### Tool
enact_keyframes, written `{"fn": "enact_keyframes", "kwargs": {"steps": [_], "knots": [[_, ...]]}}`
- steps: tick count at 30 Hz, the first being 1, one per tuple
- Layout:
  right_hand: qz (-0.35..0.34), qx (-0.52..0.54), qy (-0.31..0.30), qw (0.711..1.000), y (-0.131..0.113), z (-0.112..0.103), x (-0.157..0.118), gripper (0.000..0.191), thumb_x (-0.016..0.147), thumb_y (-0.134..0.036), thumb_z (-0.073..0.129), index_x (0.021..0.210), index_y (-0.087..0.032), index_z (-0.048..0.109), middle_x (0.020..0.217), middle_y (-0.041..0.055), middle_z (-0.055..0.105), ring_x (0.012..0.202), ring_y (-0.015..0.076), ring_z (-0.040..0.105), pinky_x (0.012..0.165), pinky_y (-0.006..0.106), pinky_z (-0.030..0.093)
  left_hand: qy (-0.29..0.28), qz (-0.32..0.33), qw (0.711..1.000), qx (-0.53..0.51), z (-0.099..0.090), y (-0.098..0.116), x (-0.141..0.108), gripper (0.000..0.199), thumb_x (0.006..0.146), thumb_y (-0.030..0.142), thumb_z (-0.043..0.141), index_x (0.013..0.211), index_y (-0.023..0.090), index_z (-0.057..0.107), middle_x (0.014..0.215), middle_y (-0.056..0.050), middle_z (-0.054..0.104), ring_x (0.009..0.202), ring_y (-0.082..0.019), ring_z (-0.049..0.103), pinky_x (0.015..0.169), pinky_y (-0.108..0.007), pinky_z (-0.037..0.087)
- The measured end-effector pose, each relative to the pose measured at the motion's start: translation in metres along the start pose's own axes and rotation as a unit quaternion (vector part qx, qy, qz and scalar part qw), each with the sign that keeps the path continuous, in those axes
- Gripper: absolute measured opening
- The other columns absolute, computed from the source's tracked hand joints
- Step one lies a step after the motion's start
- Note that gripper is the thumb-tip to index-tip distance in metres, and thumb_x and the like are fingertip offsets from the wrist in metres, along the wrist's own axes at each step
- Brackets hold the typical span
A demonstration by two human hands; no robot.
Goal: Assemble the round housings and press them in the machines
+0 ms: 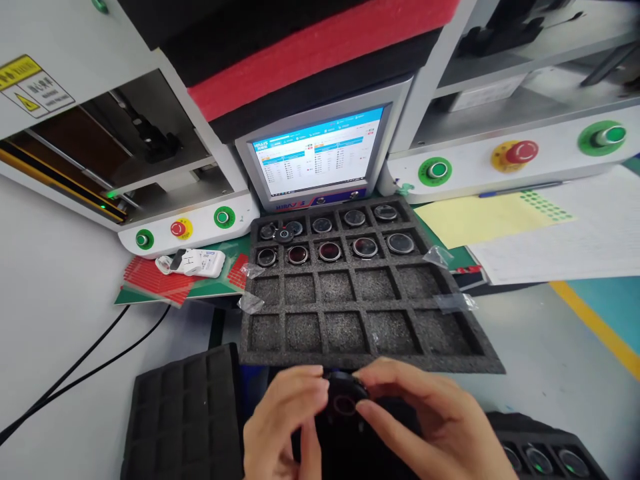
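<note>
Between my two hands, just below the near edge of the foam tray [370, 363], is a round black device [345, 393] with a dark circular face. My left hand [287, 420] grips its left edge with the fingertips. The thumb and fingers of my right hand [430, 420] pinch its right side. The tray's two far rows hold several round watch-like pieces, among them one with a reddish face [329, 251]. A small black part [284, 234] lies across the pieces at the far left. The two near rows of compartments hold no pieces.
A monitor [320, 153] stands behind the tray between two machines with green buttons [437, 171] and red ones. Papers [565, 233] and a pen lie right; a white device [200, 263] lies left. More foam trays sit low at left [183, 413] and right [545, 437].
</note>
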State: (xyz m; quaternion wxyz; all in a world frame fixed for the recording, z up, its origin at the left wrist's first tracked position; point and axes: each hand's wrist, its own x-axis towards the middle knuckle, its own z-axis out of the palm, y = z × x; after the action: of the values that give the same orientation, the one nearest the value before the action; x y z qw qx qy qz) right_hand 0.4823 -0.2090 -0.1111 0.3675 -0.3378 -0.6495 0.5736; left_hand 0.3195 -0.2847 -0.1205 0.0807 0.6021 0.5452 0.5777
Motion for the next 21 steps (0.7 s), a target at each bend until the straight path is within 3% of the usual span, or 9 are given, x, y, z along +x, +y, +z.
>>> {"fn": "enact_keyframes", "kwargs": {"steps": [3, 5, 8, 14, 21], "knots": [[-0.101, -0.059, -0.014, 0.993, -0.008, -0.006, 0.008, 0.021, 0.086, -0.009, 0.068, 0.101, -0.024, 0.07, 0.082, -0.0004, 0.071, 0.069, 0.0123, 0.069, 0.064, 0.016, 0.057, -0.064, -0.14, 0.98, -0.126, 0.004, 0.001, 0.007, 0.038, 0.09, 0.038, 0.067, 0.122, 0.018, 0.067, 0.107, -0.011, 0.073, 0.086, -0.02, 0.074, 0.07, -0.025, 0.064], [-0.142, -0.049, -0.031, 0.988, -0.012, -0.008, 0.01, 0.023, 0.086, -0.006, 0.067, 0.103, -0.021, 0.069, 0.083, 0.0016, 0.07, 0.069, 0.013, 0.068, 0.064, 0.017, 0.058, -0.1, -0.168, 0.971, -0.141, 0.004, 0.003, 0.013, 0.025, 0.084, 0.034, 0.074, 0.106, 0.021, 0.074, 0.086, -0.005, 0.076, 0.067, -0.014, 0.072, 0.06, -0.017, 0.059], [-0.16, -0.011, -0.04, 0.986, -0.015, -0.009, 0.01, 0.023, 0.085, -0.003, 0.068, 0.1, -0.02, 0.066, 0.09, 0.0031, 0.072, 0.08, 0.0142, 0.071, 0.073, 0.018, 0.06, -0.079, -0.143, 0.981, -0.102, 0.003, 0.007, 0.018, 0.008, 0.082, 0.023, 0.077, 0.09, 0.021, 0.077, 0.068, 0.0, 0.075, 0.054, -0.008, 0.067, 0.052, -0.01, 0.052], [-0.162, -0.045, -0.029, 0.985, -0.014, -0.012, 0.008, 0.021, 0.085, 0.0, 0.066, 0.095, -0.018, 0.067, 0.098, 0.0041, 0.075, 0.087, 0.0118, 0.073, 0.085, 0.013, 0.058, -0.087, -0.093, 0.989, -0.074, 0.0, 0.007, 0.021, 0.018, 0.08, 0.014, 0.078, 0.098, 0.016, 0.076, 0.08, -0.005, 0.078, 0.064, -0.012, 0.074, 0.058, -0.012, 0.058], [-0.179, -0.071, -0.043, 0.98, -0.012, -0.017, 0.009, 0.013, 0.088, -0.008, 0.07, 0.093, -0.02, 0.068, 0.093, 0.0039, 0.076, 0.081, 0.0134, 0.075, 0.08, 0.014, 0.061, -0.129, -0.046, 0.989, -0.055, -0.007, 0.007, 0.024, 0.021, 0.088, 0.011, 0.068, 0.107, 0.017, 0.073, 0.089, -0.009, 0.079, 0.073, -0.016, 0.077, 0.064, -0.018, 0.063]]}}
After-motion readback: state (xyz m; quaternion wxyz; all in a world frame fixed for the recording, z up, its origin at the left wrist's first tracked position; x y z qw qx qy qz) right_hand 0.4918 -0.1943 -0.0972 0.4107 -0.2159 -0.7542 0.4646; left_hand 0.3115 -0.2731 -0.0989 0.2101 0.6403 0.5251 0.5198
